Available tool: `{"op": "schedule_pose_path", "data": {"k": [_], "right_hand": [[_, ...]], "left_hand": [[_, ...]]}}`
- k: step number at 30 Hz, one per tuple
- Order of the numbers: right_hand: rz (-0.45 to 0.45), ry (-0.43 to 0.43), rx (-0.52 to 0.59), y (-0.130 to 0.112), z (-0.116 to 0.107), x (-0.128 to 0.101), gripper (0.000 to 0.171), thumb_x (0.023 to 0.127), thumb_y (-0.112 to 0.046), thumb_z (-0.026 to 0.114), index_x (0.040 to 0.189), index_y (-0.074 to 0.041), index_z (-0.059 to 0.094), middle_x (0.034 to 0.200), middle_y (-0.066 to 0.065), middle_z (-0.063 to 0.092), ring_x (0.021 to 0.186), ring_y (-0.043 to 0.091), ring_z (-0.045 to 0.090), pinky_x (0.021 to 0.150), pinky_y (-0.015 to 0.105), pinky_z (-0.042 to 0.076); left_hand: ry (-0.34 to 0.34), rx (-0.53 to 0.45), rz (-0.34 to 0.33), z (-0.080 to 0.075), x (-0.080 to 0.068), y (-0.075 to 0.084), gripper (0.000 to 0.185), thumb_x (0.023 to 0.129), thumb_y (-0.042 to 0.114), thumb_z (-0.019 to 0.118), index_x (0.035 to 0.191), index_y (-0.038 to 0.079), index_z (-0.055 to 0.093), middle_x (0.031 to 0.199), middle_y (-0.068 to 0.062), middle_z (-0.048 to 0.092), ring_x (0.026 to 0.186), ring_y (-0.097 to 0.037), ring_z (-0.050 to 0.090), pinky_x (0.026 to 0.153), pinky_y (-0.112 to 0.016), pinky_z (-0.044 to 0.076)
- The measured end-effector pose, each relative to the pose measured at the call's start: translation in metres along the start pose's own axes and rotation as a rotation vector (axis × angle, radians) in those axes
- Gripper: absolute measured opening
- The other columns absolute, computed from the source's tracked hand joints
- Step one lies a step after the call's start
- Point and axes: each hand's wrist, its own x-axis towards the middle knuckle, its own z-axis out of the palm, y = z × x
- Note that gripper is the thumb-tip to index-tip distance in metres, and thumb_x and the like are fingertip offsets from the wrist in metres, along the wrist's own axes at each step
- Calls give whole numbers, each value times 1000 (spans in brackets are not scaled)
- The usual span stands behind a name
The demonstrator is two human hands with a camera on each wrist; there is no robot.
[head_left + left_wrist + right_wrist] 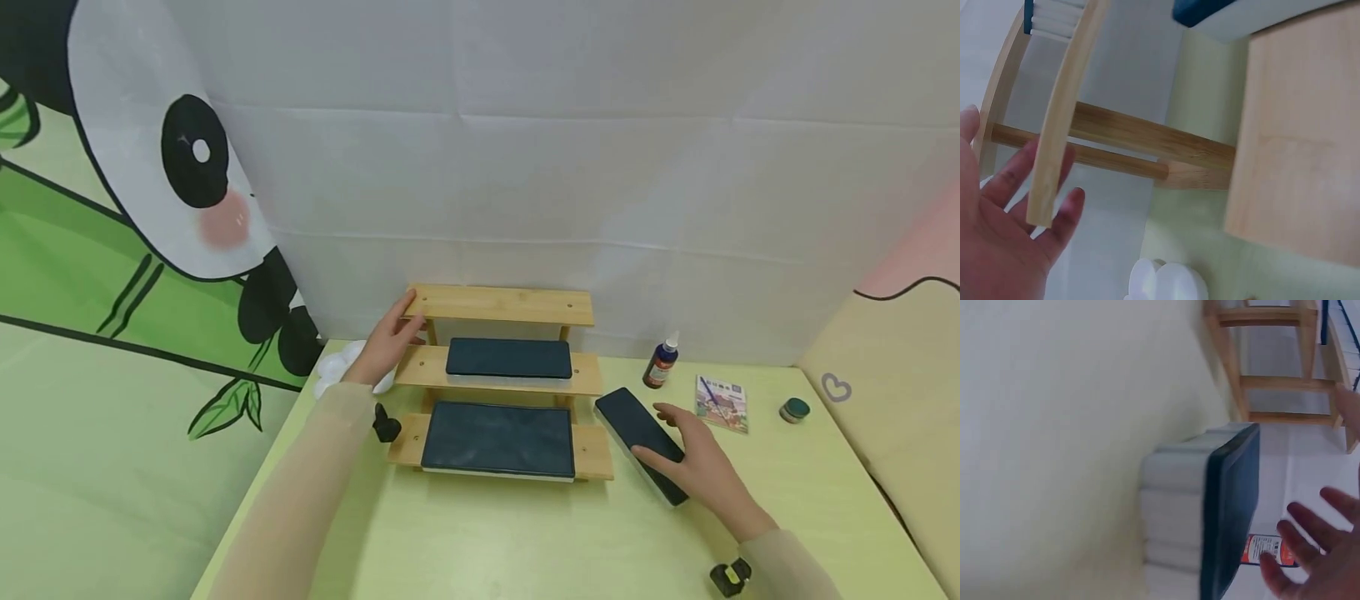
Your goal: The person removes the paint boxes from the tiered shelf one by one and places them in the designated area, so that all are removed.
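A three-tier wooden shelf [502, 304] stands against the back wall. My left hand [384, 348] holds the left end of its top board, some fingers passing behind the board in the left wrist view. A narrow, dark-blue-topped box [510, 358] lies on the middle tier and a wider dark-blue-topped box [498, 442] on the bottom one. Right of the shelf, a long dark-blue-topped box [637, 437] with white ribbed sides [1172, 506] lies slanted on the table. Over its near part is my right hand [705, 462], fingers spread, apart from the box in the right wrist view.
Behind my left hand sits a white, cloud-shaped thing [332, 368]. To the right stand a dark bottle [660, 363] with a white nozzle, a small booklet [731, 398] with a pen on it, and a green-lidded jar [794, 410]. A white sheet [525, 183] hangs behind.
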Motion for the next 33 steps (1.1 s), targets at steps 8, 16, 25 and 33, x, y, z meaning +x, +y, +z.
{"op": "schedule_pose_path", "data": {"k": [8, 16, 25, 33], "right_hand": [[-66, 14, 206, -20, 6, 30, 68, 98, -34, 77, 152, -7, 47, 145, 18, 55, 131, 36, 51, 100, 60, 46], [-98, 6, 266, -40, 9, 59, 70, 97, -35, 78, 154, -9, 46, 149, 15, 53, 134, 38, 47, 103, 62, 42], [-154, -20, 288, -54, 10, 85, 73, 96, -31, 80, 156, -10, 45, 155, 14, 48, 139, 37, 43, 107, 61, 41], [-189, -90, 318, -68, 16, 105, 79, 95, -38, 80, 161, -18, 40, 160, 8, 44, 148, 33, 37, 117, 62, 28]], "left_hand": [[28, -59, 72, 3, -12, -6, 58, 109, 32, 60, 162, 23, 39, 153, -17, 50, 128, -38, 57, 112, -55, 39], [96, -81, 116, 6, -28, -11, 49, 107, 19, 64, 154, 17, 49, 149, -20, 51, 129, -37, 54, 107, -58, 40], [99, -58, 96, 8, -45, -20, 43, 105, 26, 68, 143, 7, 60, 149, -13, 55, 135, -35, 50, 110, -56, 38], [106, -36, 97, 12, -52, -32, 39, 103, 22, 71, 137, 6, 65, 150, -13, 54, 142, -34, 43, 115, -59, 33]]}}
